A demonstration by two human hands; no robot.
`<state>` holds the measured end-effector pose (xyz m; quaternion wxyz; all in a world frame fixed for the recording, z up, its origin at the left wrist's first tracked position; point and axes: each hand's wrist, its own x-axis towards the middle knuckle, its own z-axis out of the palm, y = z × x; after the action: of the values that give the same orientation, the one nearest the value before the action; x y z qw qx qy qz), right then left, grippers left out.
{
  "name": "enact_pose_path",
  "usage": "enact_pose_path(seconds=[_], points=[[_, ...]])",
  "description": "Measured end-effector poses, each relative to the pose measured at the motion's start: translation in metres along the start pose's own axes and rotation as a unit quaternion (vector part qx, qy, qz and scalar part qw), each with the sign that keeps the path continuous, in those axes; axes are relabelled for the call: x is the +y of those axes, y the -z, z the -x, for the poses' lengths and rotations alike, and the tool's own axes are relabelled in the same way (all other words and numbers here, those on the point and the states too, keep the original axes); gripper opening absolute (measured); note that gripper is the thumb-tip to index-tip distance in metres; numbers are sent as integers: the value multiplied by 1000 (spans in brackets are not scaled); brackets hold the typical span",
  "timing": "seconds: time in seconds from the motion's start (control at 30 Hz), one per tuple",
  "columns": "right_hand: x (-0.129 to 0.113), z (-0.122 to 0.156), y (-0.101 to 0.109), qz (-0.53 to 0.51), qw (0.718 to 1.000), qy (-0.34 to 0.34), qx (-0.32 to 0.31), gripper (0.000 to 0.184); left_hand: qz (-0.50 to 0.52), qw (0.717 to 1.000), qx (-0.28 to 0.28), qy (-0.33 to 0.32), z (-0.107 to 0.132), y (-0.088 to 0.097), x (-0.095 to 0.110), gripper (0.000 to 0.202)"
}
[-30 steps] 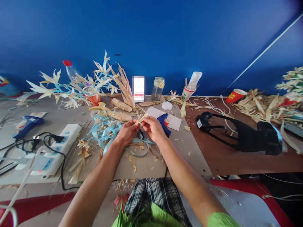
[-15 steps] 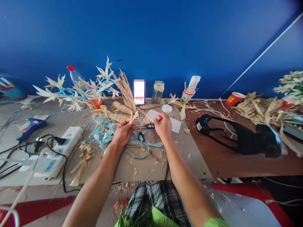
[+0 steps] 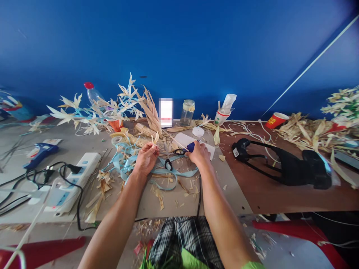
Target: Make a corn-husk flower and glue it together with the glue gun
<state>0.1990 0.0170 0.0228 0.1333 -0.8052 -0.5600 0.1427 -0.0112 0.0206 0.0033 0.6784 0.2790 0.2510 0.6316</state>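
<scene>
Pinching a small husk piece (image 3: 155, 139) between fingertips, left hand (image 3: 146, 160) sits mid-scene over the table (image 3: 266, 190), just above the light-blue ribbon (image 3: 123, 166). Right hand (image 3: 199, 154) is just right of it, curled closed over the blue glue gun (image 3: 191, 146), which lies on the white card (image 3: 181, 139). Scissors (image 3: 169, 161) lie between the hands. Power strip (image 3: 77, 177) near left, black headset (image 3: 283, 162) right.

Blue glue gun (image 3: 191, 146); pale tan husk (image 3: 155, 138); light-blue ribbon (image 3: 123, 166); black-white plaid shorts (image 3: 182, 235)
</scene>
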Motion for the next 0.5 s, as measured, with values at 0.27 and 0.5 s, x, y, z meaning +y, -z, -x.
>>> enact_pose_path(seconds=[0.27,0.5], points=[[4,-2,-2,19,1000,-22,7,72,4,1000,-2,13,4,-7,3,22],[4,-2,-3,12,999,-32,0,71,4,999,-21,28,4,-5,1,22]])
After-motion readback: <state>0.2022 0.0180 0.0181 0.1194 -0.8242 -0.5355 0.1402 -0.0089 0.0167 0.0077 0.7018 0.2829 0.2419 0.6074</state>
